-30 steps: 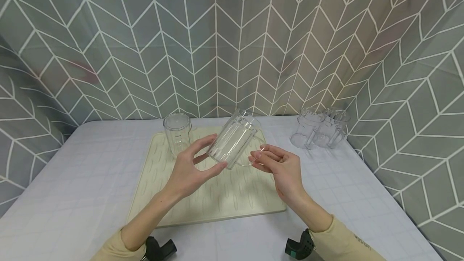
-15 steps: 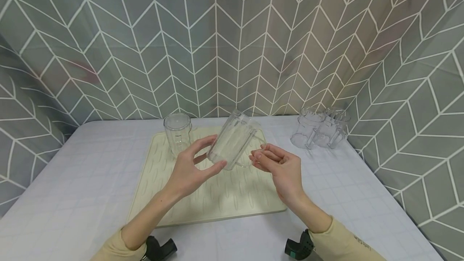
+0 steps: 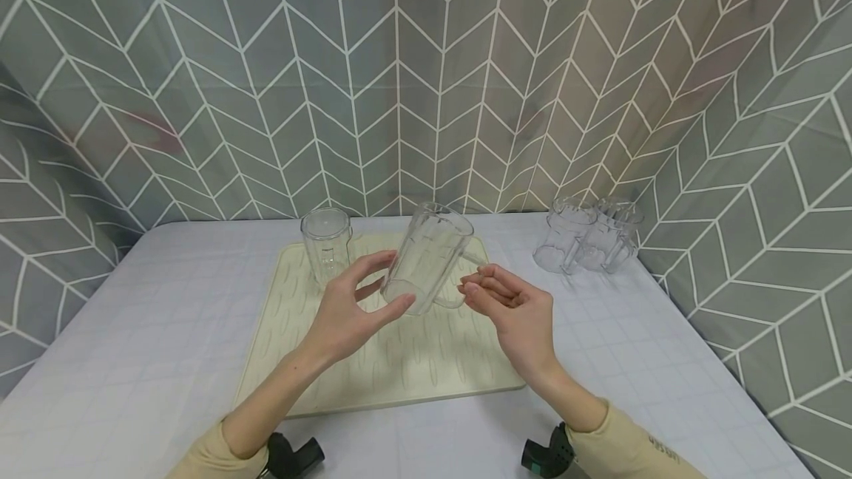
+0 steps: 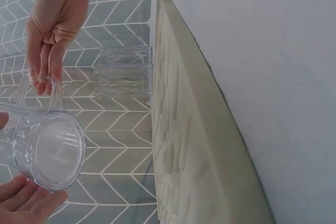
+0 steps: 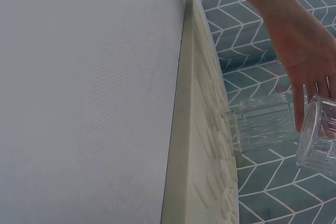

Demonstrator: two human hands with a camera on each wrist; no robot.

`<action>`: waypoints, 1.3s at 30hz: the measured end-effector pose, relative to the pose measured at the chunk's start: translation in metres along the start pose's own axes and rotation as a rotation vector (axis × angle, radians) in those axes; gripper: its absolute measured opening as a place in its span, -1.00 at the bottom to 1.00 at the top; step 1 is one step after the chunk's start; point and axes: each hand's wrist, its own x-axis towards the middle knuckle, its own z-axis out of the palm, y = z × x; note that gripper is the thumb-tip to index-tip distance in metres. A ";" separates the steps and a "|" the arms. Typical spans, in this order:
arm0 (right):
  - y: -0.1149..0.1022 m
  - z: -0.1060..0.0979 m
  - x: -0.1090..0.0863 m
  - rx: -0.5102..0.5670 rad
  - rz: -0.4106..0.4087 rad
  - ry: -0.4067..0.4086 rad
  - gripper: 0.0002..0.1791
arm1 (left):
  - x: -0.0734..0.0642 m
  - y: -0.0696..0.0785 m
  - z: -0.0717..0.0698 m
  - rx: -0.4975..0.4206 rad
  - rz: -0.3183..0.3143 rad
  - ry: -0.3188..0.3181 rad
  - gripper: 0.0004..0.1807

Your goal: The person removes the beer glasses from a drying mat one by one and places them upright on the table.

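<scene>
A clear glass mug (image 3: pixel 426 261) hangs tilted over the cream ribbed mat (image 3: pixel 399 368), its mouth up and leaning to the right. My left hand (image 3: pixel 353 309) grips it near the base, thumb on the near side and fingers on the far side. My right hand (image 3: pixel 515 313) pinches the mug's handle at the right. In the left wrist view the mug's round base (image 4: pixel 56 150) faces the camera, with fingertips of my right hand (image 4: pixel 55 40) at the handle. In the right wrist view my left hand (image 5: pixel 304 51) reaches behind the mug (image 5: pixel 317 145).
Another clear mug (image 3: pixel 326 242) stands upside down at the mat's back left corner. Several more clear mugs (image 3: pixel 586 235) stand close together at the back right of the white-covered table (image 3: pixel 133 346). A patterned curtain (image 3: pixel 426 80) rises behind the table and along its sides.
The mug has turned a little between my hands, so its open mouth now shows more and it stands slightly steeper. Both hands have stayed almost in place.
</scene>
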 end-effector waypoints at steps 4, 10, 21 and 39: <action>0.000 0.001 -0.001 -0.017 -0.051 -0.001 -0.72 | 0.000 0.000 0.000 -0.001 -0.008 -0.001 -0.29; 0.001 0.002 -0.002 -0.050 -0.129 0.007 -0.78 | 0.001 -0.001 -0.002 -0.002 -0.005 0.004 -0.31; 0.004 0.002 -0.002 -0.059 -0.200 0.018 -0.82 | 0.006 -0.004 -0.024 0.004 0.034 0.104 -0.39; 0.006 0.003 -0.001 -0.089 -0.214 0.043 -0.82 | 0.017 -0.017 -0.072 -0.137 0.071 0.470 -0.67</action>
